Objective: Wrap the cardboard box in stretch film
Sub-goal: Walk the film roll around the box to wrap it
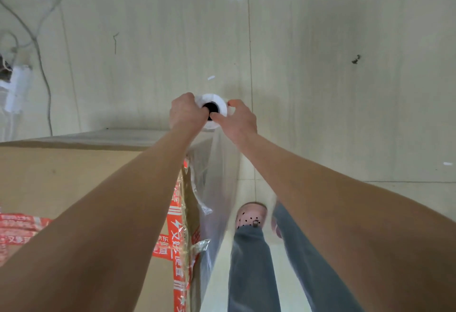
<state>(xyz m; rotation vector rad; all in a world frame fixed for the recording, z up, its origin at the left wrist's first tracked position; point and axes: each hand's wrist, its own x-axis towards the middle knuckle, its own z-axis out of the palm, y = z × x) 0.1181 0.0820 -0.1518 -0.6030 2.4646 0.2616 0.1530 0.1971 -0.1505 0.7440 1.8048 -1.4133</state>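
Observation:
A large brown cardboard box [74, 181] with red printed tape fills the lower left. Clear stretch film [217, 176] hangs down its right side, running from the box's far corner up to a white film roll [218, 101] seen end-on, with a dark core hole. My left hand [185, 112] grips the roll from the left, fingers curled round its rim. My right hand [238, 120] holds it from the right, thumb pressed at the core and fingers round the far side. Both arms reach out in front of me, above the box's right edge.
Pale tiled floor [345, 89] spreads ahead and to the right. My legs in blue jeans [251, 262] and a pink perforated shoe [251, 214] stand right beside the box. Grey cables and white debris [17, 85] lie at the far left.

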